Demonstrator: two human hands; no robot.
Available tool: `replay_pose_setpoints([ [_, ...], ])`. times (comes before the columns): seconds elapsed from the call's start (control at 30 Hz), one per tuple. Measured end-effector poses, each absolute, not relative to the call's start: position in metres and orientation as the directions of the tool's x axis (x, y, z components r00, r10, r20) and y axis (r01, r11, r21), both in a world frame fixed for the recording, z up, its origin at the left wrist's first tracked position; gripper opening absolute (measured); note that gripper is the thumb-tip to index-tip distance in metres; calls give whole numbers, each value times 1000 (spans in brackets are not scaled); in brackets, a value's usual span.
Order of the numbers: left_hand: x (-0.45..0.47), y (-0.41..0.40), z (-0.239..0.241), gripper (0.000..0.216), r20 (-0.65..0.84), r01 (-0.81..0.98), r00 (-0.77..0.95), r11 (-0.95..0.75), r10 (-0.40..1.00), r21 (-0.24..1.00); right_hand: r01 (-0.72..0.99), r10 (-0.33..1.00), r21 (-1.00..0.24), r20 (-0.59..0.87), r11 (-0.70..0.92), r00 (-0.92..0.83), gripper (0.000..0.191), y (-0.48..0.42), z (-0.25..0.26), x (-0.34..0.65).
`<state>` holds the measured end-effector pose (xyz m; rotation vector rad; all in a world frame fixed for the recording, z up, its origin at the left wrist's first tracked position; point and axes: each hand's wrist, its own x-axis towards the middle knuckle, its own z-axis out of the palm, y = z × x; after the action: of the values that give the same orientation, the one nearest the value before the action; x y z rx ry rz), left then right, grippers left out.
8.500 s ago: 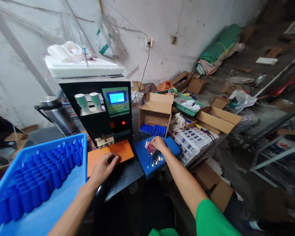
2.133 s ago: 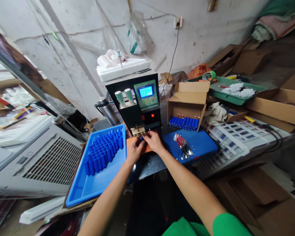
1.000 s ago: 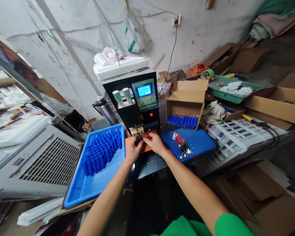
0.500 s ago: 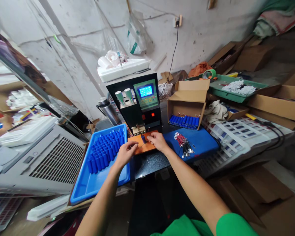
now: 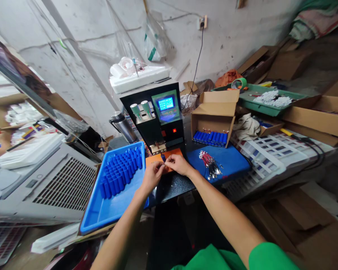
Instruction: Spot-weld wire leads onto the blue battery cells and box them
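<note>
My left hand and my right hand meet over the orange board, fingertips almost touching. Both are closed in a pinch; whatever thin thing they hold is too small to make out. Just beyond the fingertips is a blue cylindrical battery cell, partly hidden by them, in front of the black machine's brass-coloured welding fixture. A bundle of red and black wire leads lies on the blue mat to the right.
Left of the hands, a blue tray holds rows of upright blue cells. A cardboard box with more cells stands behind the mat. A steel flask is beside the machine; a green tray sits at the back right.
My hands have come together, the left moving right and the right moving slightly left, closing the gap between them. The cell is now more covered by my fingers.
</note>
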<state>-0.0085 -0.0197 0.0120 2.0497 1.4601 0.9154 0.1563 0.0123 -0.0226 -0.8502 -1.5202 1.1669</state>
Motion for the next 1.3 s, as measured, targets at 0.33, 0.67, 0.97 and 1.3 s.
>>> replay_pose_setpoints([
  [0.33,-14,-23,8,30,378,656,278,-462,883,596,-219,974,-959,205,181,-97,20,17,-20,160],
  [0.67,-3,-17,4,38,261,494,256,-358,931,792,-365,996,-929,80,59,-44,27,17,-13,163],
  [0.97,-8,2,16,27,331,647,198,-377,923,663,-385,997,-922,65,48,-33,26,21,-16,160],
  [1.3,-5,6,27,26,310,731,215,-363,926,578,-374,997,-926,68,49,-39,26,24,-17,160],
])
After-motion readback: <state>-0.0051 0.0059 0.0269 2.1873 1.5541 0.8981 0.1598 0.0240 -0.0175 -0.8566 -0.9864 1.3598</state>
